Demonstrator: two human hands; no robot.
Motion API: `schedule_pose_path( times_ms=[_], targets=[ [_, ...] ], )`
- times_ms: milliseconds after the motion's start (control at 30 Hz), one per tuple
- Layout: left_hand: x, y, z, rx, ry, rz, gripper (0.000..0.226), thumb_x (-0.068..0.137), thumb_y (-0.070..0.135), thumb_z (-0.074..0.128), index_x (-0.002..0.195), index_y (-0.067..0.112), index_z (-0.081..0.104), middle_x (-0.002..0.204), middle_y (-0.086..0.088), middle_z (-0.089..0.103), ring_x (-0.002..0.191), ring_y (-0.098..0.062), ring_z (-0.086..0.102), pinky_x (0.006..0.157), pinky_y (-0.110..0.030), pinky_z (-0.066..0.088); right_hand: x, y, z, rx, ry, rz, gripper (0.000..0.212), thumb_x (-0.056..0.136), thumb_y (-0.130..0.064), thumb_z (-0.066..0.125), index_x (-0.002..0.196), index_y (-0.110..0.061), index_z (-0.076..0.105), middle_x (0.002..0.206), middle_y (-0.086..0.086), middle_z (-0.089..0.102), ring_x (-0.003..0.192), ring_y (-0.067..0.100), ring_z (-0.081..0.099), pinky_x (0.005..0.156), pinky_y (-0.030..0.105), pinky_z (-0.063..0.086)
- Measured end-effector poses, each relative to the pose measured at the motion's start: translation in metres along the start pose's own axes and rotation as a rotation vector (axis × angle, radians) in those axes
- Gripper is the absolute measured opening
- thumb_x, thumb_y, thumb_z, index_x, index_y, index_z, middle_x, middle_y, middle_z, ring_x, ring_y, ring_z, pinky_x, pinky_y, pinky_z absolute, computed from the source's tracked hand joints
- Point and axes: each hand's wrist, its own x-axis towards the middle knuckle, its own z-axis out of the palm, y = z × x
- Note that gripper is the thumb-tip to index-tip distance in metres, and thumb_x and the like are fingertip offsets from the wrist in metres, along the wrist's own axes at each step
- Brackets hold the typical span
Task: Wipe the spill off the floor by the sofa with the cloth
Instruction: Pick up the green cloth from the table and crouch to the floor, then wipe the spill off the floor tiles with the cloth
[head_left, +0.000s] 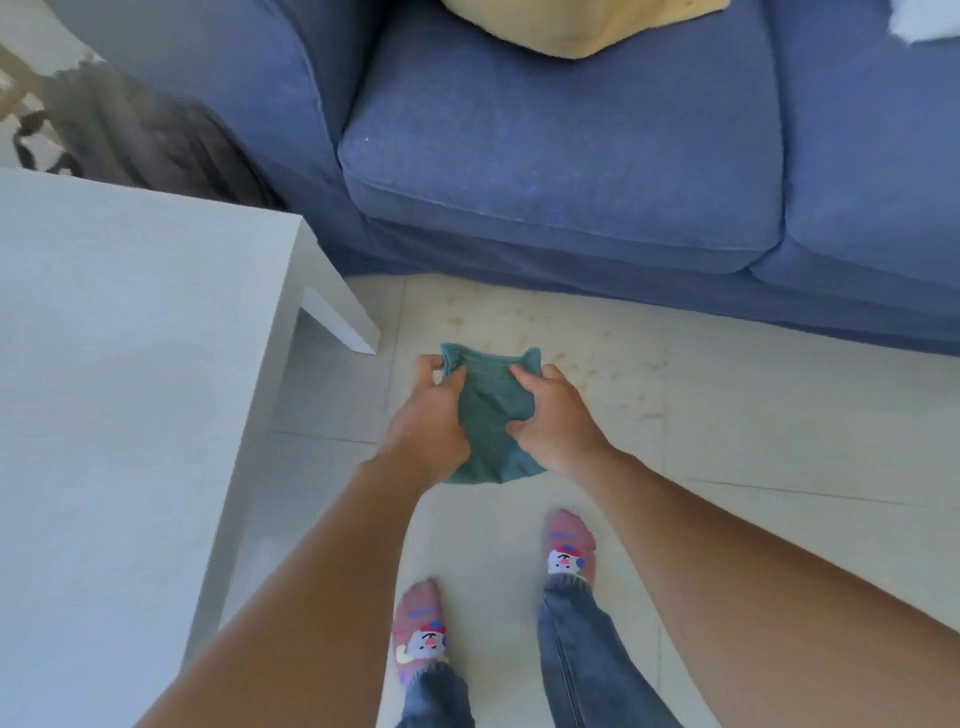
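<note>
White side table (119, 322) fills the whole left side, one square leg (337, 322) standing on the pale tiles close to the couch corner. Yellow cushion (576, 23) sits up top on the blue seat, cut off by the frame edge. Something white (919, 21) in the top right corner, can't tell what it is. Behind the table there's a grey bag or bundle of fabric (150, 135) with a dark strap, pretty blurry. Down low, pink cartoon socks (569, 545) and blue jeans (587, 649), feet apart on the tiles.
</note>
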Motion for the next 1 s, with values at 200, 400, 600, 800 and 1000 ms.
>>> schedule_pose_path(
  times_ms=[200,400,600,800,1000],
  targets=[
    [0.06,0.053,0.083,0.097,-0.095,0.052,0.073,0.086,-0.001,0.056,0.151,0.018,0.029,0.147,0.008,0.013,0.097,-0.022,0.056,0.083,-0.037,0.055,0.023,0.103,-0.04,0.011,0.026,0.088,0.075,0.093,-0.005,0.065,0.159,-0.016,0.031,0.138,0.007,0.042,0.127,0.023,0.049,0.106,0.031,0.044],
    [0.134,0.089,0.194,0.233,-0.188,0.18,0.077,0.082,-0.004,0.058,0.151,0.013,0.028,0.145,0.002,0.014,0.095,-0.026,0.057,0.079,-0.04,0.055,0.055,0.225,-0.069,0.001,0.074,0.2,0.075,0.094,-0.007,0.062,0.16,-0.018,0.027,0.14,0.005,0.039,0.126,0.022,0.049,0.101,0.03,0.045],
    [0.217,0.087,0.307,0.208,-0.265,0.194,0.067,0.087,-0.006,0.051,0.143,0.018,0.023,0.136,-0.013,0.035,0.105,-0.036,0.056,0.083,-0.046,0.054,0.103,0.339,-0.059,0.015,0.153,0.285,0.076,0.095,-0.006,0.06,0.161,-0.019,0.024,0.141,0.003,0.038,0.124,0.022,0.051,0.102,0.032,0.047],
    [0.279,0.046,0.392,0.44,-0.229,0.322,0.08,0.078,-0.008,0.058,0.148,0.008,0.023,0.138,-0.005,0.015,0.098,-0.025,0.048,0.081,-0.037,0.055,0.156,0.42,-0.013,-0.007,0.2,0.311,0.077,0.096,-0.007,0.058,0.161,-0.019,0.021,0.139,0.002,0.037,0.119,0.024,0.054,0.102,0.037,0.05],
    [0.3,0.018,0.422,0.658,-0.155,0.443,0.081,0.078,0.009,0.064,0.146,0.013,0.022,0.135,-0.008,0.017,0.107,-0.023,0.036,0.078,-0.031,0.052,0.166,0.466,0.027,-0.064,0.29,0.293,0.079,0.092,-0.028,0.061,0.161,-0.028,0.021,0.131,-0.004,0.035,0.103,0.018,0.053,0.086,0.035,0.055]
  ],
)
